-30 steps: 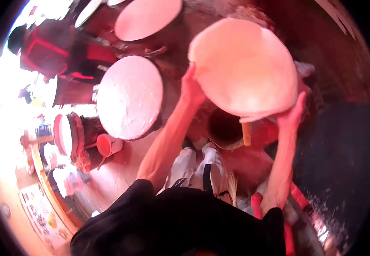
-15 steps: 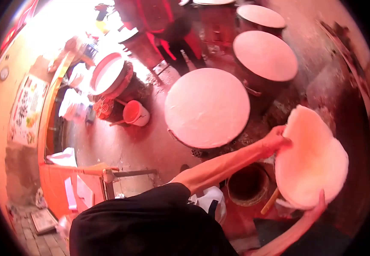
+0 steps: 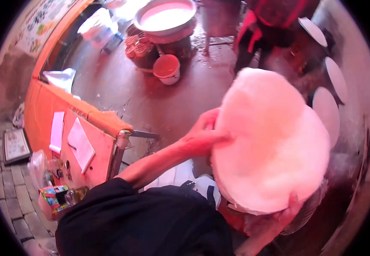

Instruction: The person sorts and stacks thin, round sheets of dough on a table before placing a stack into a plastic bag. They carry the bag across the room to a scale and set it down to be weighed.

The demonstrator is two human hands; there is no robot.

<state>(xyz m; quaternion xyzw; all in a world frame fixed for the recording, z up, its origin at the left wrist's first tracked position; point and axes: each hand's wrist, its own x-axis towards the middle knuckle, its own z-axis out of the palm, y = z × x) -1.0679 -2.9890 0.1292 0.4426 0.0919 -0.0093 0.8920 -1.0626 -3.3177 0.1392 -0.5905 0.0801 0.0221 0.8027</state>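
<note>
My left hand (image 3: pixel 204 133) grips the left edge of a large pale round flatbread-like sheet (image 3: pixel 270 145), with the thumb on top and the fingers partly hidden behind the rim. Along its lower edge, my right hand (image 3: pixel 286 211) is closed on the same sheet, the thumb showing on the upper face and the other fingers mostly underneath. The sheet looks soft and thick, dips slightly in the middle and has an uneven rim. Held up in front of my body, it covers much of the floor beyond.
A person (image 3: pixel 257 30) stands ahead. Large round white-topped discs (image 3: pixel 326 113) line the right side. A wide basin (image 3: pixel 165 17) of pale liquid and a red-lined bucket (image 3: pixel 166 70) are farther off. To the left is an orange-edged table (image 3: pixel 101 147) with a notepad (image 3: pixel 81 143).
My view has turned left, so the table shows larger and the discs now lie to the right. Both hands still hold the sheet, now closer to the middle of the view.
</note>
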